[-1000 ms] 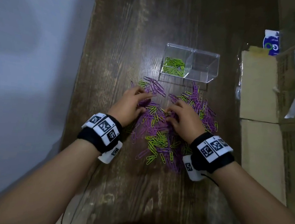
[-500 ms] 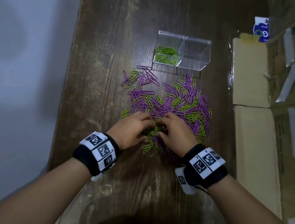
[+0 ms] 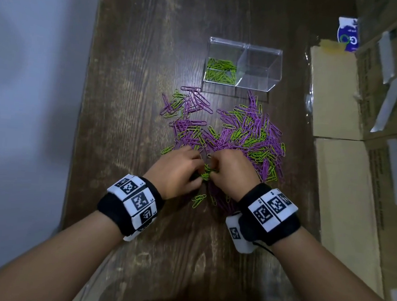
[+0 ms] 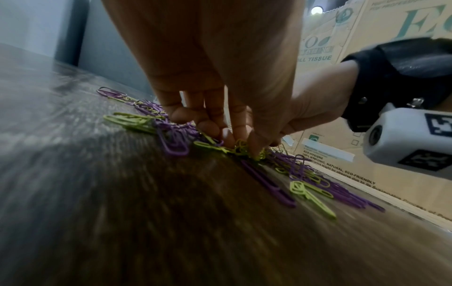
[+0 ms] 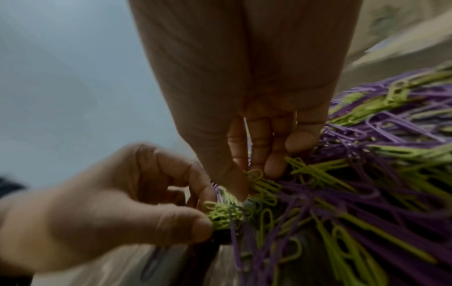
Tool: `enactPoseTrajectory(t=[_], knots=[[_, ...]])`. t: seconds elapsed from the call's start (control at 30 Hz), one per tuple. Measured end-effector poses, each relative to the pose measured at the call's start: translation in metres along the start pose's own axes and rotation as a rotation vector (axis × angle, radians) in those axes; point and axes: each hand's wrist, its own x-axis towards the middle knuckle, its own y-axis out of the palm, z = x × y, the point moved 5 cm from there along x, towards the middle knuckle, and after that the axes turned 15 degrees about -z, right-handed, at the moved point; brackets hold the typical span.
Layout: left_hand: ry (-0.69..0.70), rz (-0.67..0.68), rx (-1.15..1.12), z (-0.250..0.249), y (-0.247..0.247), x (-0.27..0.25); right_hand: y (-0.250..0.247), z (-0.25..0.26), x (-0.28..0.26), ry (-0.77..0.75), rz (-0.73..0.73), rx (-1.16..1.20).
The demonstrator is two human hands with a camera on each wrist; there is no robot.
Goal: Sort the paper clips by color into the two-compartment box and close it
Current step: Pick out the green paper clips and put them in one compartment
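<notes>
A mixed pile of purple and green paper clips (image 3: 239, 134) lies on the dark wooden table (image 3: 137, 74). Behind it stands the clear two-compartment box (image 3: 273, 68), open, with green clips (image 3: 220, 71) in its left half and nothing visible in the right half. My left hand (image 3: 179, 170) pinches a small bunch of green clips (image 5: 225, 212) at the pile's near edge. My right hand (image 3: 231, 172) meets it fingertip to fingertip and pinches green clips (image 5: 259, 181) from the pile. In the left wrist view the left hand's fingertips (image 4: 229, 135) press down among the clips.
Cardboard boxes (image 3: 334, 97) line the table's right side, with a blue and white packet (image 3: 349, 34) at the far right. A pale wall runs along the left table edge. Bare wood lies near me and to the left of the pile.
Both hands have drawn back from the middle of the pile to its near edge and closed together on green clips. The view has shifted so the box sits farther away.
</notes>
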Motion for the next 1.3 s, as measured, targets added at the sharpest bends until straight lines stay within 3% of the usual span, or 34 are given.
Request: enactPoseTrajectory(t=[0.17,0.37,0.5,0.7,0.83,0.93,1.07,1.17,1.23,1.3], knots=[[-0.056,0.02,-0.113,0.005,-0.004,0.006,-0.01,-0.019,0.007,0.154,-0.031,0.395],[-0.443,-0.099,-0.537,0.022,-0.016,0.009,-0.021,-0.03,0.014,0.419,-0.054,1.001],[-0.648,-0.176,-0.872,0.029,-0.02,0.016,-0.02,-0.032,0.017,0.562,0.031,1.379],[-0.743,-0.249,-1.141,0.029,-0.022,0.027,-0.015,-0.025,0.022,0.619,0.138,1.659],[-0.892,-0.303,-1.518,0.028,-0.015,0.028,-0.014,-0.016,0.024,0.617,0.251,1.849],[-0.887,-0.284,-1.755,0.019,-0.014,0.03,-0.015,-0.012,0.025,0.638,0.265,1.848],[-0.921,-0.293,-1.895,0.008,-0.007,0.03,-0.013,-0.019,0.025,0.722,0.227,1.685],[-1.016,-0.296,-1.831,0.006,-0.002,0.028,-0.018,-0.031,0.025,0.535,0.055,1.179],[-1.071,-0.292,-1.658,0.009,-0.002,0.025,-0.025,-0.031,0.022,0.301,-0.077,0.71],[-1.079,-0.302,-1.444,0.018,-0.007,0.02,-0.026,-0.023,0.016,0.132,-0.117,0.378]])
